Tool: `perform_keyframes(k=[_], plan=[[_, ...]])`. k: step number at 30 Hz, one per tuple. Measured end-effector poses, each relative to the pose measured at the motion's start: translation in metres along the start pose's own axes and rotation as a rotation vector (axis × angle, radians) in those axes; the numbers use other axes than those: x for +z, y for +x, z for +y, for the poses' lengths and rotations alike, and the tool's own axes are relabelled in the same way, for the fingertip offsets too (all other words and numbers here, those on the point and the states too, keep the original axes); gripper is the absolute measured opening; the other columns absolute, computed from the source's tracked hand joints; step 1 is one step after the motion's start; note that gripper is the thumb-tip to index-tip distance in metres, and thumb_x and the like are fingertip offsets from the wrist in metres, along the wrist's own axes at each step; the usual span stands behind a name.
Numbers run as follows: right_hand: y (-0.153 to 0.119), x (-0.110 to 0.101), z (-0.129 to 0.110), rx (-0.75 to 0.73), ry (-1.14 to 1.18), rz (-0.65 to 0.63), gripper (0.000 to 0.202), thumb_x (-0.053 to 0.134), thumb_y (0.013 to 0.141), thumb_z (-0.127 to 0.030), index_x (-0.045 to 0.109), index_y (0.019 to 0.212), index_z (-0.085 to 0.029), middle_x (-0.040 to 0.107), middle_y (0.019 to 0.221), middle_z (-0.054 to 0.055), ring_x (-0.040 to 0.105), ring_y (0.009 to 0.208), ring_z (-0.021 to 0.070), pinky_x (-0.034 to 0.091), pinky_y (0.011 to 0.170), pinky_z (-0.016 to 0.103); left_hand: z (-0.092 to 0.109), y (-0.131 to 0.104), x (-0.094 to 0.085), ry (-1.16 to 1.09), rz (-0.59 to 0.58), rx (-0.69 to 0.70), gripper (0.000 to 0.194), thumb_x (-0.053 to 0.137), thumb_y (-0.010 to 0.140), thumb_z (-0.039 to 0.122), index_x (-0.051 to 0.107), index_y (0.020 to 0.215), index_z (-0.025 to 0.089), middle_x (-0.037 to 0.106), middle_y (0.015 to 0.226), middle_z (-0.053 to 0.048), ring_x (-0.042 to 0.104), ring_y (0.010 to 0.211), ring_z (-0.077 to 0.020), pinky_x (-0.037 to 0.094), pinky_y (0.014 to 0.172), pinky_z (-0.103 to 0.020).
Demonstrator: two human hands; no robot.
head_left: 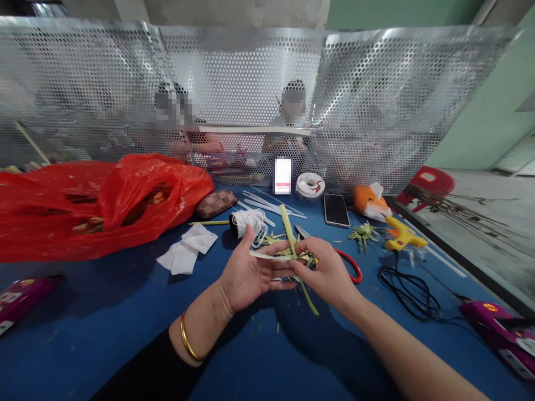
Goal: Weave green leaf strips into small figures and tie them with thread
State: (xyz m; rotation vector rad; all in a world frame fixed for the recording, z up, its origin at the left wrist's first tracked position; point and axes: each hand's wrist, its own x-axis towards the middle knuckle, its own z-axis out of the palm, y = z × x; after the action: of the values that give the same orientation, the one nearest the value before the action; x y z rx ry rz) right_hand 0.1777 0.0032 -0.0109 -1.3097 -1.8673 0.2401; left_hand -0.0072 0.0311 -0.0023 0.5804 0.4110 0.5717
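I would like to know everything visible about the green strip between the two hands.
The green strip is narrow, yellowish-green and looks like plant leaf. Its broader end points away from the person; a thinner, slightly curved tail extends toward them. The right hand pinches it near the middle, where a paler strip meets it. The left hand is open beside it; whether it touches is unclear.

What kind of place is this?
Probably a craft workshop. There's a yellow glue gun and red-handled scissors on the table, and the right hand is pinching a green strip.
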Motion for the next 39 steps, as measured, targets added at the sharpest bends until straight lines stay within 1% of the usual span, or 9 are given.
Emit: perform_keyframes(k=[8,11,15,19,22,25,34,37,39], plan=[[0.000,-0.003,0.000,0.210,0.148,0.097,0.009,0.059,0.078,-0.030,0.056,0.076,-0.021,0.063,0.077,0.001,0.057,0.076,0.0204,0.042,0.072,0.032,0.001,0.000,0.001,-0.123,-0.083,0.020,0.094,0.027,0.078,0.080,0.054,0.128,0.005,0.066,0.115,-0.024,0.058,0.113,-0.0344,0.034,0.101,-0.051],[-0.002,0.001,-0.001,0.266,0.241,0.058,0.011,0.059,0.078,-0.031,0.057,0.077,-0.020,0.062,0.074,0.000,0.057,0.071,0.0189,0.043,0.068,0.030,-0.005,0.005,-0.001,-0.087,0.040,0.010,0.067,0.041,0.087,0.063,0.061,0.120,0.008,0.072,0.101,-0.019,0.066,0.098,-0.0292,0.041,0.095,-0.047],[-0.005,0.009,0.001,0.167,0.169,0.011,0.010,0.061,0.078,-0.027,0.056,0.073,-0.021,0.063,0.074,0.000,0.058,0.074,0.0191,0.043,0.071,0.031,-0.015,0.010,0.000,0.117,0.298,0.048,0.027,0.065,0.082,0.026,0.066,0.106,0.015,0.074,0.080,-0.008,0.070,0.072,-0.0178,0.051,0.076,-0.032],[-0.006,0.012,0.002,0.027,0.051,-0.054,0.016,0.061,0.081,-0.024,0.054,0.067,-0.021,0.062,0.069,0.000,0.057,0.072,0.0185,0.042,0.073,0.032,-0.018,0.008,0.005,0.264,0.376,0.075,0.027,0.070,0.078,0.037,0.066,0.090,0.013,0.072,0.074,-0.007,0.069,0.067,-0.0163,0.052,0.065,-0.026],[-0.005,0.008,0.003,-0.048,-0.010,-0.091,0.004,0.062,0.082,-0.021,0.059,0.080,-0.021,0.067,0.075,0.000,0.062,0.076,0.0193,0.041,0.086,0.038,-0.019,0.007,0.010,0.287,0.424,0.084,0.023,0.077,0.071,0.026,0.063,0.084,0.013,0.070,0.069,-0.004,0.066,0.059,-0.0121,0.052,0.062,-0.023],[-0.002,0.002,0.006,-0.093,-0.094,-0.078,0.009,0.062,0.083,-0.022,0.059,0.091,-0.022,0.070,0.085,0.001,0.064,0.082,0.0205,0.034,0.098,0.045,-0.019,0.009,0.012,0.257,0.495,0.115,0.024,0.077,0.070,0.016,0.059,0.085,0.015,0.071,0.071,-0.004,0.067,0.060,-0.0130,0.052,0.060,-0.023],[-0.001,-0.004,0.004,-0.179,-0.182,-0.110,0.019,0.050,0.089,-0.014,0.065,0.081,-0.022,0.069,0.078,0.000,0.063,0.079,0.0172,0.030,0.102,0.044,-0.021,0.010,0.010,0.389,0.494,0.165,0.021,0.070,0.078,0.019,0.066,0.097,0.014,0.074,0.084,-0.009,0.070,0.067,-0.0151,0.052,0.061,-0.022],[0.003,-0.008,0.006,-0.065,-0.008,-0.094,0.019,0.053,0.088,-0.023,0.067,0.075,-0.022,0.070,0.074,0.000,0.063,0.075,0.0177,0.034,0.099,0.045,-0.018,0.010,0.011,0.339,0.544,0.193,0.010,0.065,0.081,0.016,0.067,0.091,0.012,0.072,0.074,-0.007,0.067,0.058,-0.0126,0.051,0.058,-0.022],[0.007,-0.012,0.011,0.170,0.251,-0.010,0.026,0.053,0.089,-0.035,0.069,0.075,-0.021,0.070,0.072,0.002,0.064,0.074,0.0194,0.043,0.089,0.041,-0.015,0.009,0.012,0.206,0.468,0.202,0.009,0.060,0.086,0.015,0.065,0.091,0.013,0.068,0.065,-0.004,0.064,0.052,-0.0116,0.052,0.057,-0.023]])
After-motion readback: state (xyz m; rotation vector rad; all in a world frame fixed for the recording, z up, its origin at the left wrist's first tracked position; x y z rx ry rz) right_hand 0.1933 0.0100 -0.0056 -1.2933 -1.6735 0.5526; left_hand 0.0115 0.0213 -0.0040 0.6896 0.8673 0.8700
